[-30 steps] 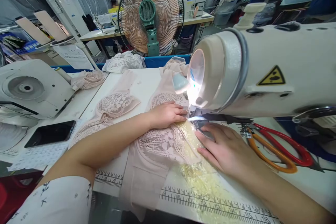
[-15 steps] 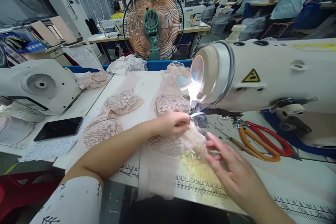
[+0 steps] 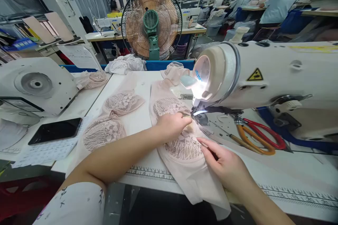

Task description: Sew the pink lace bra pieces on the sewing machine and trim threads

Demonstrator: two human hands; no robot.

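- Two hands on the lace cloth [image 3: 185,147], beside the sewing machine [image 3: 280,70]: left hand [image 3: 173,126] curled, seemingly pinching it; right hand [image 3: 224,165] pinching its edge.
- The lower end has swung rightward across the ruler [image 3: 150,174], apparently realigning the edge.

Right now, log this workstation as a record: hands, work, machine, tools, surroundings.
left hand: curled on the lace garment, near the sewing machine's lit end
right hand: pinching the garment's right edge
sewing machine: light on
tools: orange handle and red handle, beneath the machine arm's right part
left side: second lace piece; phone on printed sheet
beyond table: fan
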